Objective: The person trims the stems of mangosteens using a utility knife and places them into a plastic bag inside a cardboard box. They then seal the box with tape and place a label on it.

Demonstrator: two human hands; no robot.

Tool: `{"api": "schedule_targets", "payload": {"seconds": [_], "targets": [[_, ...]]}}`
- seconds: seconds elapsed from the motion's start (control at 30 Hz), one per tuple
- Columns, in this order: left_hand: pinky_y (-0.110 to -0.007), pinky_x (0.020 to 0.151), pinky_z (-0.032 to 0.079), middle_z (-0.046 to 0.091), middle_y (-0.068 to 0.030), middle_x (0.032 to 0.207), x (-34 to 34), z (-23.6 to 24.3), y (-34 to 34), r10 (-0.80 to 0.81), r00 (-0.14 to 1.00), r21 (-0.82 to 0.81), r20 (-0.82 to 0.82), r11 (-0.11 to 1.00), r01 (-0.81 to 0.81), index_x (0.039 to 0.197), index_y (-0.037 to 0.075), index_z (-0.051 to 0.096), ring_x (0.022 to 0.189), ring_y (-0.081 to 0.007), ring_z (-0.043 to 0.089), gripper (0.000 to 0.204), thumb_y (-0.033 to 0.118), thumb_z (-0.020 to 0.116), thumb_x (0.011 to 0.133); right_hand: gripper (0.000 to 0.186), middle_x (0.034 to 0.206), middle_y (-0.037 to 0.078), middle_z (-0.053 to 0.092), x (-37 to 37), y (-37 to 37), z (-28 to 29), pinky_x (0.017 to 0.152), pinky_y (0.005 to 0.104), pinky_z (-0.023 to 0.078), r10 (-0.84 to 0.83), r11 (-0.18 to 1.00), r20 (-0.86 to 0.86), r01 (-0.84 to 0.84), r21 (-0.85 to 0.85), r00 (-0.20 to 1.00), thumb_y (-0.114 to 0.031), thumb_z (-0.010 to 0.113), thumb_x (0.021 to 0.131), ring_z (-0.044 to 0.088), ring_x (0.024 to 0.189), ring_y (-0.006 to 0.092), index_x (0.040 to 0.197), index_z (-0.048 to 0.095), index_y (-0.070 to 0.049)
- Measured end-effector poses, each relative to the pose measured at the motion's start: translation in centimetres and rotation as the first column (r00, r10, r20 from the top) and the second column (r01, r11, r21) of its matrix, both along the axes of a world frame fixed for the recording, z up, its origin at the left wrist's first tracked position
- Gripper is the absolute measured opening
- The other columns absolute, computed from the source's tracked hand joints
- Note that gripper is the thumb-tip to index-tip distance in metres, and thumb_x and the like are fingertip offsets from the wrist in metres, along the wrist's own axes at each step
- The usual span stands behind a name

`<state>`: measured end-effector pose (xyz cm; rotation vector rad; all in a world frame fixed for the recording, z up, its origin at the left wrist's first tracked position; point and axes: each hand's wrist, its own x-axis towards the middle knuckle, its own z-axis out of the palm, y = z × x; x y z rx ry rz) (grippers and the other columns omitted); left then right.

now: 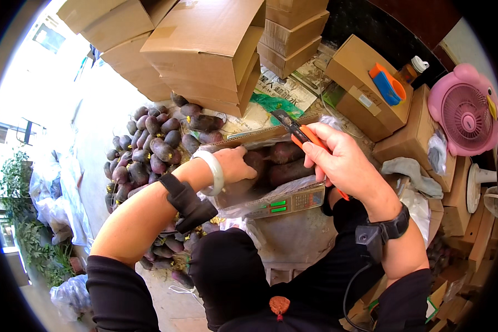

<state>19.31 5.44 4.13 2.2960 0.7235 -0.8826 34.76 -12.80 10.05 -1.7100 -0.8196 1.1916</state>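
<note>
A pair of black-headed pruning shears with orange handles (pixel 310 134) is gripped in my right hand (pixel 340 160), above the right end of an open cardboard box (pixel 243 136). Long dark purple root vegetables (pixel 286 152) lie inside that box, on clear plastic lining. My left hand (pixel 232 165), below a pale bangle, reaches over the box's left side. Its fingers are curled against one purple root (pixel 254 161), and their tips are partly hidden. The box rests on a scale, whose panel with green displays (pixel 279 206) faces me.
A large pile of purple roots (pixel 149 141) covers the floor at left. Stacked cartons (pixel 199 50) stand behind it. At right are a pink fan (pixel 463 113), a carton with a blue and orange tape dispenser (pixel 387 84), and a grey cloth (pixel 412 172).
</note>
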Motion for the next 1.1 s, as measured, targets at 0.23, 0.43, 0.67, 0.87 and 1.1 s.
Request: {"api": "schedule_targets", "payload": {"seconds": [0.23,0.43,0.67,0.87,1.1], "targets": [[-0.046,0.093,0.046,0.062,-0.0276,0.111,0.2,-3.3,-3.1,-0.087,0.996,0.186,-0.027,0.978,0.09,0.139,0.005,0.042,0.105,-0.0408,0.06,0.057,0.025,0.049,0.086,0.026,0.075,-0.001,0.056,-0.4,0.1,0.1,0.047,0.0185,0.04,0.016,1.0,-0.011,-0.016,0.021,1.0,-0.022,0.054,0.097,0.05,0.054,0.0026,0.118,0.055,-0.007],[-0.042,0.093,0.048,0.054,-0.0247,0.129,1.3,-3.4,-2.7,-0.267,0.935,0.052,-0.235,0.957,0.286,0.145,-0.004,0.027,0.115,-0.0353,0.057,0.077,0.029,0.062,0.084,0.025,0.075,-0.001,0.055,-0.1,-0.3,0.1,0.048,0.0195,0.041,0.016,1.0,-0.004,-0.016,-0.01,1.0,-0.02,0.054,0.097,0.05,0.054,0.0037,0.117,0.055,-0.005],[-0.042,0.094,0.046,0.062,-0.0261,0.116,0.9,-6.4,-0.6,-0.077,0.994,0.117,-0.075,0.989,0.086,0.143,0.005,0.034,0.109,-0.0391,0.059,0.097,0.041,0.076,0.063,0.026,0.075,0.001,0.055,0.3,-0.4,-0.1,0.051,0.0199,0.042,0.023,0.999,-0.006,-0.023,0.025,1.0,-0.018,0.053,0.097,0.05,0.055,0.0053,0.118,0.055,-0.004],[-0.041,0.093,0.046,0.062,-0.0261,0.113,1.3,-4.8,-1.2,-0.035,0.999,0.017,-0.03,0.999,0.035,0.145,0.013,0.031,0.108,-0.0399,0.059,0.098,0.033,0.078,0.062,0.025,0.075,0.001,0.056,0.5,-0.8,-0.3,0.051,0.0213,0.043,0.037,0.998,0.053,-0.04,0.047,0.998,-0.017,0.053,0.096,0.051,0.056,0.0063,0.117,0.056,-0.003],[-0.044,0.087,0.049,0.063,-0.028,0.107,0.5,-7.1,-1.5,0.016,0.998,0.036,0.066,0.999,-0.019,0.146,0.014,0.023,0.101,-0.0416,0.061,0.098,0.022,0.077,0.064,0.026,0.076,0.002,0.057,0.3,-0.6,-0.1,0.052,0.0216,0.044,0.038,0.998,0.032,-0.04,0.04,0.999,-0.016,0.053,0.096,0.051,0.056,0.0067,0.117,0.056,-0.003]]}}
